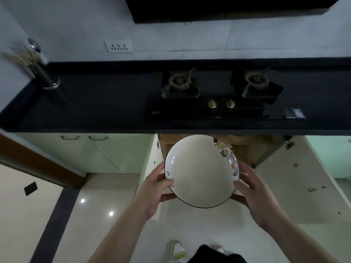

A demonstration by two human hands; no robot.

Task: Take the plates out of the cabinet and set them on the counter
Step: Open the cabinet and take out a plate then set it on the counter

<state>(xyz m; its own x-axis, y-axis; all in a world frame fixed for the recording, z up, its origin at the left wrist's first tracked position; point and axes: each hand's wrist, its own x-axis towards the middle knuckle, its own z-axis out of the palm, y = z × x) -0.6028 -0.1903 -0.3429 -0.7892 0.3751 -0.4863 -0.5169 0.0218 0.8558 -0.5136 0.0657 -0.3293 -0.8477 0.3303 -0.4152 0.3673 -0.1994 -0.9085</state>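
The plate (201, 170) is gripped at opposite rims by the left hand (154, 188) and right hand (256, 194), level, below the surface's (95, 103) near edge.

Single head-worn wide-angle view, looking steeply down and forward over the black counter (95, 103), close above the hands.

On the plate (201, 170), near its left rim, a lone letter "e" shows; the sticker (294, 113) on the hob (209, 111) is unreadable.
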